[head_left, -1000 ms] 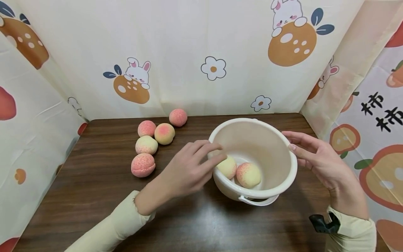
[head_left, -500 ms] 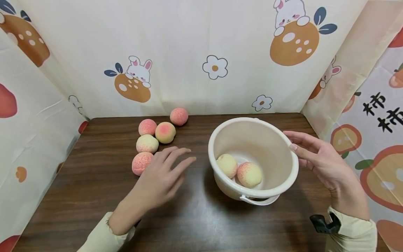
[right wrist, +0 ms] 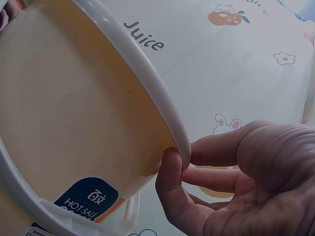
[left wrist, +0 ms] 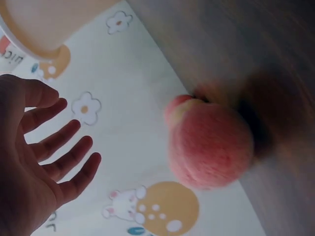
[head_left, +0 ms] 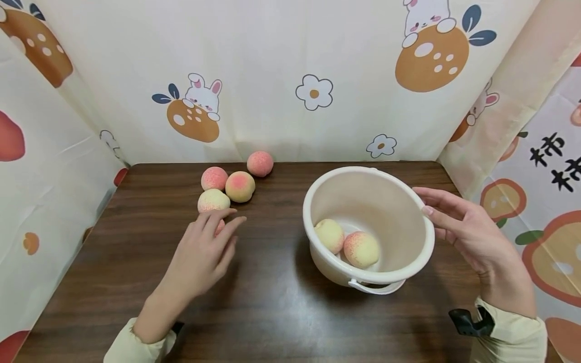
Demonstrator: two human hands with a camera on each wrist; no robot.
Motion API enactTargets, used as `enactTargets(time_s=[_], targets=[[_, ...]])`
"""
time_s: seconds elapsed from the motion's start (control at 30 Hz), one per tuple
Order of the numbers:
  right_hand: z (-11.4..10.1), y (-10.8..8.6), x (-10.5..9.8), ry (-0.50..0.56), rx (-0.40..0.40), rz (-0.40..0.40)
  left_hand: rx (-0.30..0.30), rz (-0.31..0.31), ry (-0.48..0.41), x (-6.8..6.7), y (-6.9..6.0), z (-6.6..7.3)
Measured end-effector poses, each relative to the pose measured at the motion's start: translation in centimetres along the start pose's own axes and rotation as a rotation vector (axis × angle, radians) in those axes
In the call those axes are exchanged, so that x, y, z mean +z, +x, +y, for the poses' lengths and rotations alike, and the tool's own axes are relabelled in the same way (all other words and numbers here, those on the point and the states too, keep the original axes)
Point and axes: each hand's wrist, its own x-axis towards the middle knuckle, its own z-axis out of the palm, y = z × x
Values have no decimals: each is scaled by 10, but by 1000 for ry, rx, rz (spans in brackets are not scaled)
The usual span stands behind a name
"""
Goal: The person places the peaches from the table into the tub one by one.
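My left hand [head_left: 199,252] hovers over the nearest pink peach [head_left: 220,227] on the left, covering most of it in the head view. In the left wrist view, its fingers are spread and apart from that peach [left wrist: 211,147]. Just behind lies a pale yellow peach [head_left: 213,199]. My right hand [head_left: 472,232] pinches the right rim of a cream bucket [head_left: 372,199] between thumb and fingers, also plain in the right wrist view. Inside the bucket sit a yellow peach [head_left: 329,236] and a yellow peach with a pink blush [head_left: 361,249].
Farther back are a pink peach [head_left: 215,179], a yellow-pink peach [head_left: 240,186] and another pink peach [head_left: 260,164] by the back edge. A printed curtain [head_left: 268,116] borders the dark wooden table [head_left: 268,302]. The bucket's handle [head_left: 379,290] hangs at its front.
My left hand has gone from the bucket's left rim leftward to the nearest pink peach. My right hand stays on the rim. The view has shifted slightly.
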Motion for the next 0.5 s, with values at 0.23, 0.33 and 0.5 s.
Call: enactTargets(time_s=[0.23,0.33,0.5], targets=[[0,0,0,7,0,2,-66,3,36,2,-8,-13],[-1,0,-1,3,-5,5,-104,-16,42,3,-10,-18],[-1,0,0,-9,-5,3,-179,-83,62,6,-15,-26]])
